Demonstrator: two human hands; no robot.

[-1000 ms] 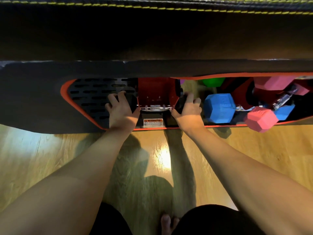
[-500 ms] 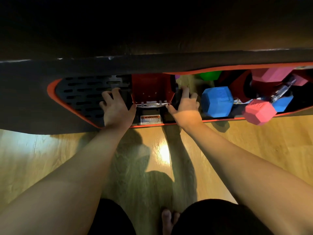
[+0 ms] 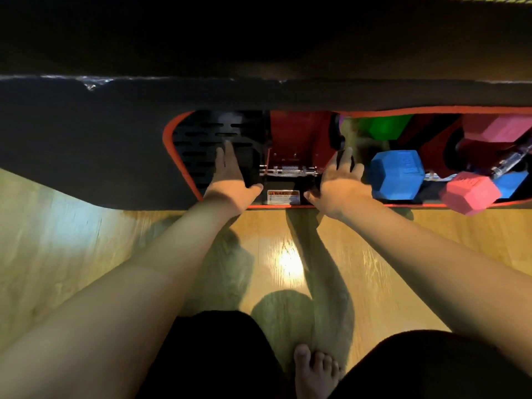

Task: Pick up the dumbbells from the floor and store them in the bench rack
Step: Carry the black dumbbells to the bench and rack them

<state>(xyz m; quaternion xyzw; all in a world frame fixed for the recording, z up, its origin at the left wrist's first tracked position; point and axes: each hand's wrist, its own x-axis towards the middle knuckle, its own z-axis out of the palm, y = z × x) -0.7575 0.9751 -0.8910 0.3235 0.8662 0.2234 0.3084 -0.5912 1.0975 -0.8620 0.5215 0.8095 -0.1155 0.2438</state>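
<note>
A black dumbbell with a chrome handle [image 3: 288,170] lies in the bench rack [image 3: 184,156], in front of a red bracket [image 3: 302,133]. My left hand [image 3: 233,180] lies with straight fingers on its left black head [image 3: 250,168]. My right hand [image 3: 336,182] rests with spread fingers on its right black head [image 3: 345,161]. To the right, the rack holds a blue dumbbell [image 3: 397,174], a pink one [image 3: 469,191] that sticks out over the rack's front edge, another pink one [image 3: 501,128] and a green one [image 3: 385,126].
The dark padded bench top [image 3: 259,47] overhangs the rack and hides its back. A slotted black plate [image 3: 198,139] lines the rack's left end. A white warning label [image 3: 283,197] sits at the front edge. Wooden floor [image 3: 288,254] lies below, with my bare foot [image 3: 313,372] on it.
The fingers of both hands have gone from curled over the black dumbbell's heads to straighter and flatter on them. The dumbbell has stayed in front of the red bracket.
</note>
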